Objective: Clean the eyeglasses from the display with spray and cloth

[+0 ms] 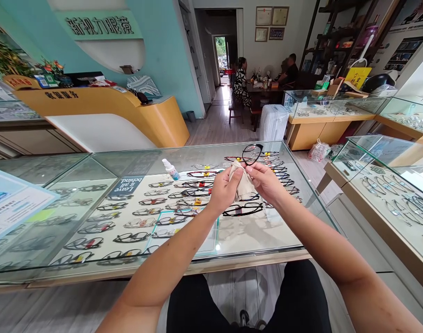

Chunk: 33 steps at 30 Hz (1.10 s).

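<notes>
Above the glass display case, my left hand (pixel 226 188) is closed on a beige cloth (pixel 244 184), which is wrapped round part of a pair of dark-framed glasses. One round lens of the glasses (pixel 252 154) sticks up above the fingers; the rest is hidden by cloth and hands. My right hand (pixel 266 183) pinches the glasses' frame close to the cloth. A small white spray bottle (pixel 171 169) stands on the glass to the left of my hands.
Rows of glasses (pixel 152 201) lie inside the display case (pixel 197 267). A printed sheet (pixel 17 201) is at far left. More cases (pixel 388 208) stand at right, with a silver suitcase (pixel 273 122) behind. Two people sit at a far table.
</notes>
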Each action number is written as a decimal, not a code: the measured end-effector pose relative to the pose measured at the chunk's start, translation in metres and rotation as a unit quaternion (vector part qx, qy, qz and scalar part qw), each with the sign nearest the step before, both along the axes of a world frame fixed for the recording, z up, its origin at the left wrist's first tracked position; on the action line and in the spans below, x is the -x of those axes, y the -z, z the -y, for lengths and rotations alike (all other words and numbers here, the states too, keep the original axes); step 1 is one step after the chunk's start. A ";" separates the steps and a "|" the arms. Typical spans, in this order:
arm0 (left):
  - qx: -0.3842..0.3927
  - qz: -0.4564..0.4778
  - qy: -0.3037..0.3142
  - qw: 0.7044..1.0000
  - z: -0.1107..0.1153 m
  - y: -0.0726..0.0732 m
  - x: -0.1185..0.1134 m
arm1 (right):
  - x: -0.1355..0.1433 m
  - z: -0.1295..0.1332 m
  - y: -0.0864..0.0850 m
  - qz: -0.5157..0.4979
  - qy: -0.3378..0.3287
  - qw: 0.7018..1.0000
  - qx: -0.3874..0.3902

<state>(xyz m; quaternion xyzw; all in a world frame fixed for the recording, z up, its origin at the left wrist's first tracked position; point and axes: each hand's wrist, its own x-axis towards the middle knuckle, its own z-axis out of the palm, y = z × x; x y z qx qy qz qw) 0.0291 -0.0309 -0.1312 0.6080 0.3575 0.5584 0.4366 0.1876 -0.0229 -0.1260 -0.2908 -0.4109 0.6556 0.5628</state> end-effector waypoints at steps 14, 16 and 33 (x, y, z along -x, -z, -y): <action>0.019 0.007 0.051 0.999 -0.011 -0.001 0.007 | -0.022 -0.005 -0.013 0.071 0.032 0.990 -0.120; 0.022 0.015 0.030 0.999 -0.014 0.000 0.010 | -0.027 -0.007 -0.014 0.109 0.034 0.980 -0.165; 0.076 0.104 0.110 0.985 -0.014 -0.009 0.017 | -0.028 -0.002 -0.016 0.190 -0.064 0.973 -0.115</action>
